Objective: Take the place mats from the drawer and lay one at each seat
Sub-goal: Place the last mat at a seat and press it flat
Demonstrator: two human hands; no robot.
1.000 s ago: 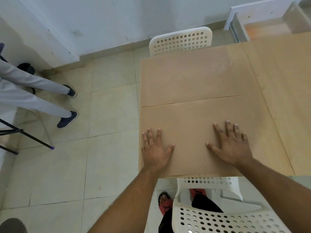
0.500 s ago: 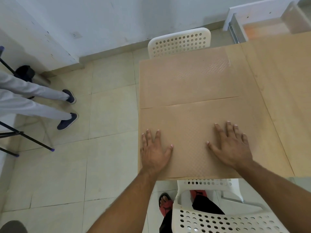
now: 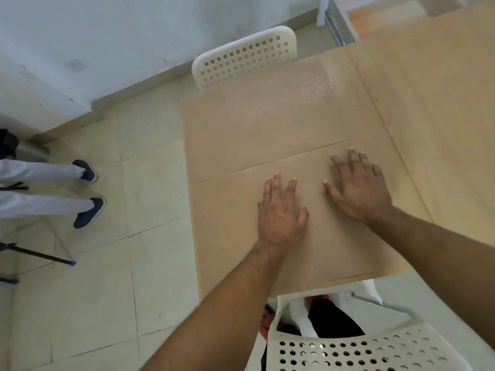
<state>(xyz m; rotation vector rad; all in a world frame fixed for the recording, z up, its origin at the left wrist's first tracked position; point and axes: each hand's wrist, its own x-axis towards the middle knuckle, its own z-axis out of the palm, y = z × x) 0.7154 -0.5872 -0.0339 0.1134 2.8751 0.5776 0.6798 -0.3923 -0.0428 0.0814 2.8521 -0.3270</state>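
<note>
Two tan place mats with a fine dotted texture lie on the wooden table (image 3: pixel 442 108). The near mat (image 3: pixel 227 236) reaches the table's front edge; the far mat (image 3: pixel 254 129) lies beyond it, their edges meeting in a thin seam. My left hand (image 3: pixel 281 212) rests flat on the middle of the near mat, fingers spread. Just to its right, my right hand (image 3: pixel 359 188) lies flat near the mat's far right corner. Neither hand grips anything.
A white perforated chair (image 3: pixel 246 57) stands at the table's far side, another (image 3: pixel 361 346) at the near side below my arms. An open drawer (image 3: pixel 340 22) shows at the top right. A person's legs (image 3: pixel 48 188) and tripod legs (image 3: pixel 37 253) are on the tiled floor at left.
Both hands slid forward and inward across the near mat; the left hand moved from the mat's left edge to its middle. The view shifted to the right.
</note>
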